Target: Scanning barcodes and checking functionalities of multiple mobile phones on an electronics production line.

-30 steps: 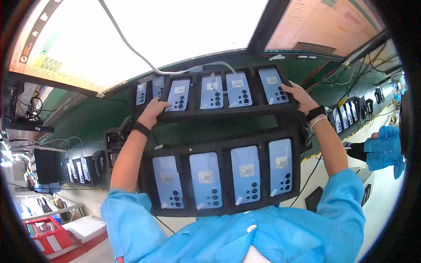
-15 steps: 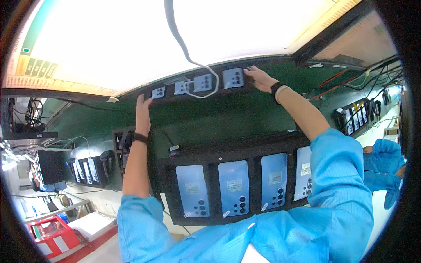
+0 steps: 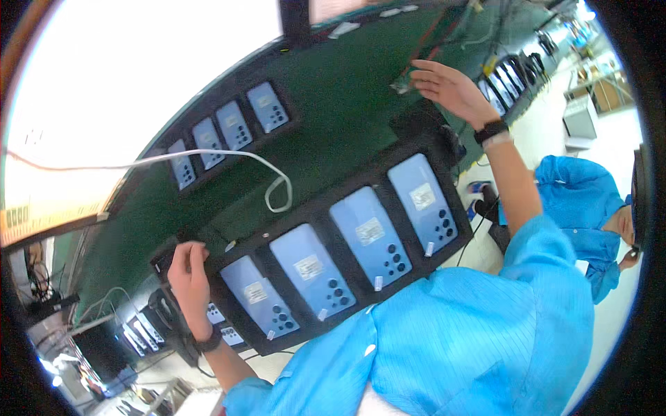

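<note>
A near black tray (image 3: 274, 347) holds blue smartphones (image 3: 312, 270) face down in a row, each with a white label and dark camera rings. My left hand (image 3: 189, 281) hovers by the tray's left end, fingers loosely bent, with nothing visible in it. My right hand (image 3: 447, 90) is raised over the green mat (image 3: 340, 83) beyond the tray's right end. Its fingers are stretched out, and it holds nothing. Farther back, a second black tray (image 3: 288, 114) carries another row of blue phones (image 3: 232, 125) below the bright screen.
A white cable (image 3: 236, 154) loops across in front of the back tray. Red wires (image 3: 433, 41) run near my right hand. More phones (image 3: 503, 83) stand on the bench at right, others (image 3: 142, 333) at left. A person in a blue smock (image 3: 576, 208) is at the right.
My view has turned toward the right. Both hands have left the ends of the back tray; the left is now by the near tray, and the right is out over the mat.
</note>
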A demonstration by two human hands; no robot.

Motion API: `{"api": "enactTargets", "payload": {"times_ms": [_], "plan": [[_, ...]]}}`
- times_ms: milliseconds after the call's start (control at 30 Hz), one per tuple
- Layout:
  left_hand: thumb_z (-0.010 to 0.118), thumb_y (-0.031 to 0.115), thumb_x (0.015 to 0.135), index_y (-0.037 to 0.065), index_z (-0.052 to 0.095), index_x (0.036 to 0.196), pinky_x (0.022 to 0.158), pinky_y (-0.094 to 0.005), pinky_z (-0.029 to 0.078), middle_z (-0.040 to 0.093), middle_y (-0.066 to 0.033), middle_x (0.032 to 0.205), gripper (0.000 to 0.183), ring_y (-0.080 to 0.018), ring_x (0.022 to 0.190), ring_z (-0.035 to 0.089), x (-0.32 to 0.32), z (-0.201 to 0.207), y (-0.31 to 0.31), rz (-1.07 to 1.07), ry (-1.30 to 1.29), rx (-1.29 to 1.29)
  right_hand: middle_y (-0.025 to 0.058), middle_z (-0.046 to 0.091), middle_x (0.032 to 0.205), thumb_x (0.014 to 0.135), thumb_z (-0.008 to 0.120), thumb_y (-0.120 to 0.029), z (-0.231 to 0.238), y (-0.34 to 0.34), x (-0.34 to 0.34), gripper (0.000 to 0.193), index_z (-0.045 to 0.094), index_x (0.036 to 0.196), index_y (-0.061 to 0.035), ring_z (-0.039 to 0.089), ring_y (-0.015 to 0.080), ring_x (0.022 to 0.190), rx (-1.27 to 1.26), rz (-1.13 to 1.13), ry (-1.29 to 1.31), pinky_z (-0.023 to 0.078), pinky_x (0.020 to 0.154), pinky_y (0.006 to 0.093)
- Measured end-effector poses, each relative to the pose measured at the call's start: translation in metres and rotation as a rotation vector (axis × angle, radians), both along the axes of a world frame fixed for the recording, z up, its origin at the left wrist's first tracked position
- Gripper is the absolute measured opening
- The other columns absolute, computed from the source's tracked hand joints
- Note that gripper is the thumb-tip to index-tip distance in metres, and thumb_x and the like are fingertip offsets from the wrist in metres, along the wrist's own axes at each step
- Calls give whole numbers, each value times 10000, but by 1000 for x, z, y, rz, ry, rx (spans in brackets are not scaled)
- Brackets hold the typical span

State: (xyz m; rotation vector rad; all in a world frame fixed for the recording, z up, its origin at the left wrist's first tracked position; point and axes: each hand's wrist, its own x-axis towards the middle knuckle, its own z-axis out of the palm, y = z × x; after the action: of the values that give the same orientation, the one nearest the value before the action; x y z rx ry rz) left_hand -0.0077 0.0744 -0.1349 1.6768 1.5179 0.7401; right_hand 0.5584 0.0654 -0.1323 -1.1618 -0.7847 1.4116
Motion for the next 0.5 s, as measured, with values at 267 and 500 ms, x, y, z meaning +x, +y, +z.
{"api": "enactTargets", "payload": {"times_ms": [267, 500], "plan": [[592, -3, 855, -15, 616, 916, 705, -267, 465, 625, -99, 889, 66, -176, 769, 592, 166, 31, -72, -412, -61, 161, 178, 612, 1084, 841, 668, -241, -192, -124, 15, 442, 570, 1190, 13, 606, 328, 965, -164, -312, -1156, 483, 886, 390], [712, 240, 806, 56, 501, 1276, 1079, -491, 299, 436, -160, 1358, 547, -360, 1271, 400, 273, -7, -80, -536, 402, 499, 209, 640, 1027, 828, 664, -247, -220, -116, -17, 387, 626, 1106, 20, 638, 320, 928, -224, -339, -884, 507, 834, 386]]}}
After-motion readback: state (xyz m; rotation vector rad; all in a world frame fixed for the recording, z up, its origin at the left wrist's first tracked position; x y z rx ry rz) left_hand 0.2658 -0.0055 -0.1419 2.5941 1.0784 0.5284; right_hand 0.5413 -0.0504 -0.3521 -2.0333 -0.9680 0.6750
